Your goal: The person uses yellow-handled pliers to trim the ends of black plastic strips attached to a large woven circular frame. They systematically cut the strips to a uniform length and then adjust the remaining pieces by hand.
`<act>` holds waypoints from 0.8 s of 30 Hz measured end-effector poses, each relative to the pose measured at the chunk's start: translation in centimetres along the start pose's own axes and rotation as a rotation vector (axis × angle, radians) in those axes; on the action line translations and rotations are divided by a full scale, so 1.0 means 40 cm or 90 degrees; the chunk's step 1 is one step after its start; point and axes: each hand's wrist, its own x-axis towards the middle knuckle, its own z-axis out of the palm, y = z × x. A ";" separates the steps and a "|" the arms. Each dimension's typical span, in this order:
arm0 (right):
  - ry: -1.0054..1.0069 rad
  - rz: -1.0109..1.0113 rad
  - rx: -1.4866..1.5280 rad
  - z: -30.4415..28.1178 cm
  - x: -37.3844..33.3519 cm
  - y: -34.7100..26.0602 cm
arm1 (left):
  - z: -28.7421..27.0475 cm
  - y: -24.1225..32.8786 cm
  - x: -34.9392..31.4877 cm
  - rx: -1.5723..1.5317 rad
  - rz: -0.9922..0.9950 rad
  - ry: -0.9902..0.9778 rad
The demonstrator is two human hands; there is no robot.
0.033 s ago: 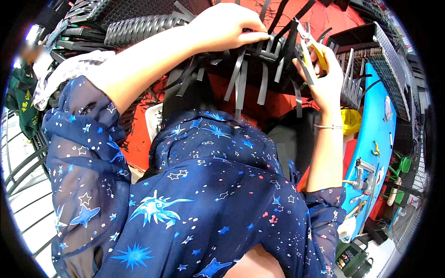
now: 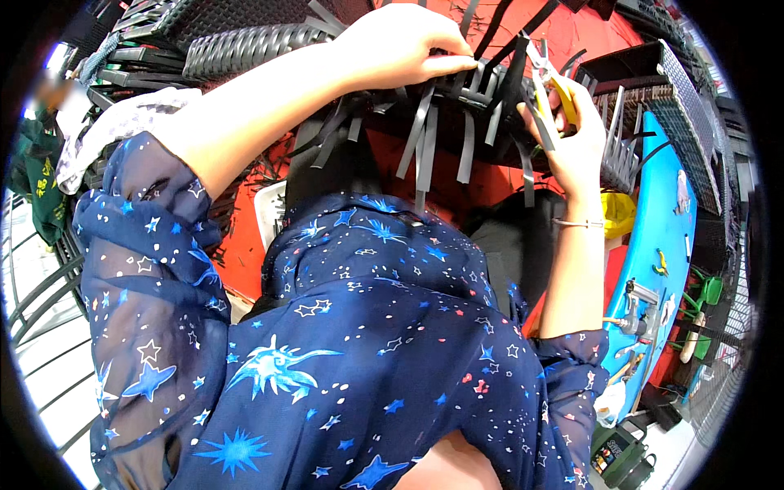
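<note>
Across my knees lies a black woven strip piece, with loose flat black strips dangling from its near edge and others rising from its far side. At its top edge my left hand is closed, thumb and fingertips pinched on a black strip; the fingertips partly hide the pinched spot. To the right, my right hand grips yellow-handled pliers. Their metal jaws point up and left, close to an upright black strip. Whether the jaws touch that strip I cannot tell.
Red sheeting with black scraps lies below. A white container stands by my lap. On the right, a blue board carries a metal tool, near a yellow bag. Black woven baskets and a ribbed black roll surround the work.
</note>
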 end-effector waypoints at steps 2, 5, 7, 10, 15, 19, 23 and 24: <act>0.002 -0.005 -0.017 -0.001 0.004 -0.004 | 0.002 -0.007 0.001 0.000 0.013 0.008; 0.008 -0.010 -0.010 0.002 0.010 -0.006 | -0.005 -0.010 -0.005 0.010 0.015 0.011; 0.010 0.007 0.000 -0.002 0.002 -0.001 | -0.001 0.006 -0.008 0.071 0.042 0.008; 0.002 0.012 0.004 -0.007 -0.006 -0.002 | -0.014 0.055 -0.026 0.260 0.260 0.013; 0.002 0.006 0.023 -0.002 -0.010 -0.006 | 0.008 0.117 -0.153 0.230 0.288 -0.059; -0.002 0.004 0.009 -0.008 -0.017 -0.008 | 0.027 0.123 -0.175 0.215 0.259 -0.005; -0.009 0.034 0.028 -0.008 -0.030 0.000 | 0.037 0.122 -0.163 0.200 0.266 0.016; -0.009 0.035 0.030 -0.007 -0.032 -0.001 | 0.036 0.124 -0.161 0.204 0.268 0.014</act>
